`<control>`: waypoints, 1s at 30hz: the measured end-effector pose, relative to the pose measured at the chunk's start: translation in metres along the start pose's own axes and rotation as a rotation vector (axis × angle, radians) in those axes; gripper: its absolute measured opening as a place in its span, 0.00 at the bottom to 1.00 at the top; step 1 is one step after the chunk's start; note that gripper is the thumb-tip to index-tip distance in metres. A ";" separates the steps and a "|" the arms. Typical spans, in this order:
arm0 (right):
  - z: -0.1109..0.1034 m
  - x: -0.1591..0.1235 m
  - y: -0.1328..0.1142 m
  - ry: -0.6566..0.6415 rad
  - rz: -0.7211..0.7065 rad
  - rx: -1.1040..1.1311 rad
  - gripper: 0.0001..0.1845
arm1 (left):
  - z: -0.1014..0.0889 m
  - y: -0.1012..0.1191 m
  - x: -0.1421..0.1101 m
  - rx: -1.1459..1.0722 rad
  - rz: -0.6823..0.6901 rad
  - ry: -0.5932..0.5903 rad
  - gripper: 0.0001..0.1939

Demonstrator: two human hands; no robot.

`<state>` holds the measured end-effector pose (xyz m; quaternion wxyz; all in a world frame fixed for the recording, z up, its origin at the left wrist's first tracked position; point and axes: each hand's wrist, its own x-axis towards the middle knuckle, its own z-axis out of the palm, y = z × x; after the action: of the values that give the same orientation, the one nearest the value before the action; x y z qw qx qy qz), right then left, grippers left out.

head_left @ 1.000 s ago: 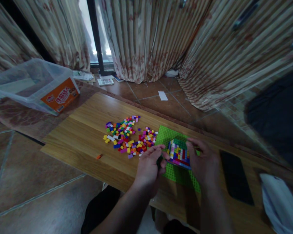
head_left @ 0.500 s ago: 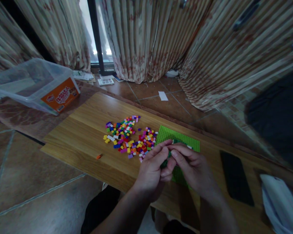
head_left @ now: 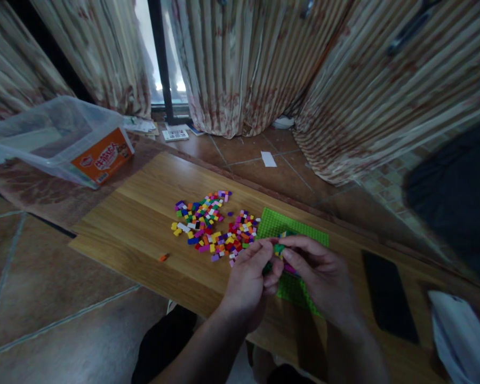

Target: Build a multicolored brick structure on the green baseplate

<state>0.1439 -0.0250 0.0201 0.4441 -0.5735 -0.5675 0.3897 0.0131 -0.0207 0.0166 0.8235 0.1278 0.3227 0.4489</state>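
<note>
My left hand (head_left: pixel 248 274) is closed, with dark green toy bricks (head_left: pixel 268 268) partly showing in its curled fingers. Opposite it, my right hand (head_left: pixel 318 274) pinches with thumb and forefinger at a small green toy brick (head_left: pixel 279 248), close to the left fingertips. Both hands hover over a bright green studded baseplate (head_left: pixel 270 220). A multicoloured brick structure (head_left: pixel 291 270) stands on that plate, mostly hidden by my right hand. Left of the plate lies a spread of loose coloured bricks (head_left: pixel 208 229).
A single orange brick (head_left: pixel 163 257) lies near the front edge of the wooden table (head_left: pixel 136 208). A dark flat phone-like slab (head_left: pixel 389 296) and a white pouch (head_left: pixel 460 330) are on the right. At the far left stands a clear plastic bin (head_left: pixel 60 144) with an orange label.
My right hand came left from the brick structure to meet my left hand, and its fingers closed at a green brick. The view has shifted slightly.
</note>
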 end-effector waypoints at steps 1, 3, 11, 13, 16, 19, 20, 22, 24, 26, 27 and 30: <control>0.000 0.000 0.000 -0.010 0.005 -0.005 0.08 | 0.000 0.000 0.000 0.009 0.003 0.001 0.10; -0.001 -0.001 0.001 -0.036 0.001 -0.035 0.09 | 0.001 -0.001 0.000 0.028 0.014 0.002 0.09; -0.008 -0.003 -0.002 -0.034 -0.026 -0.219 0.09 | 0.001 -0.002 0.001 0.081 0.015 0.053 0.12; -0.016 -0.003 0.002 0.072 0.005 -0.213 0.09 | -0.001 -0.001 0.001 0.070 0.019 0.095 0.13; -0.032 -0.002 0.012 0.299 0.030 -0.258 0.11 | -0.003 0.000 0.003 0.041 0.032 0.157 0.13; -0.045 0.000 0.025 0.422 0.031 -0.334 0.13 | -0.005 0.001 0.005 0.023 0.036 0.186 0.11; -0.047 0.001 0.028 0.424 0.034 -0.336 0.14 | -0.006 0.001 0.006 0.020 0.035 0.189 0.11; -0.047 0.002 0.033 0.389 0.039 -0.332 0.14 | -0.006 0.001 0.007 0.017 0.026 0.193 0.11; -0.042 0.004 0.036 0.343 0.009 -0.356 0.12 | -0.005 0.001 0.007 0.013 0.015 0.192 0.11; -0.036 0.006 0.037 0.301 -0.054 -0.413 0.10 | -0.005 0.002 0.006 0.010 0.008 0.189 0.10; -0.033 0.007 0.037 0.284 -0.086 -0.444 0.09 | -0.004 0.002 0.006 0.010 0.007 0.189 0.10; -0.027 0.009 0.039 0.268 -0.138 -0.524 0.08 | -0.004 0.002 0.005 0.010 0.005 0.194 0.10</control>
<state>0.1819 -0.0163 -0.0085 0.3775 -0.6748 -0.6227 0.1199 0.0115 -0.0155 0.0122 0.7865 0.0883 0.4029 0.4595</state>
